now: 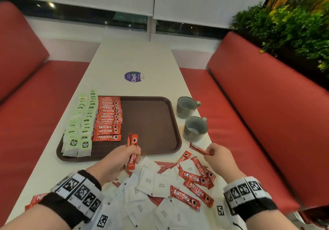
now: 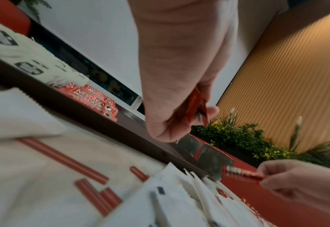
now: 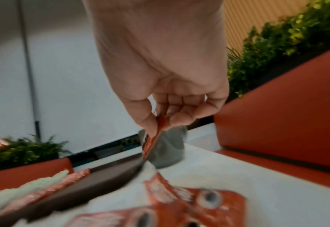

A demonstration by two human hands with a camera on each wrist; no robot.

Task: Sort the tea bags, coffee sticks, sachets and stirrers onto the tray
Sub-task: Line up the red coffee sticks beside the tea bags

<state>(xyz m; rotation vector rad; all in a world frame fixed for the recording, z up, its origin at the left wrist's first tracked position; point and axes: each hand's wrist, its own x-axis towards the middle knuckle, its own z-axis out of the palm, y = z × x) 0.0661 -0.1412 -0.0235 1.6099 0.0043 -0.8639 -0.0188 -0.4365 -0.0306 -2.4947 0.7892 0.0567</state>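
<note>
The left hand (image 1: 116, 160) is raised, fingers curled, gripping coffee sticks (image 1: 132, 151). The right hand (image 1: 219, 158) pinches one coffee stick (image 1: 198, 148) between thumb and fingers.

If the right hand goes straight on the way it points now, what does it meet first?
Probably the near mug. The right hand, pinching a coffee stick, points toward it; depth is hard to judge.

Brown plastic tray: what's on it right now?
On the brown plastic tray: two rows of green tea bags at its left, then a column of red Nescafe coffee sticks. The rest is bare. Overlaps hide exact counts.
</note>
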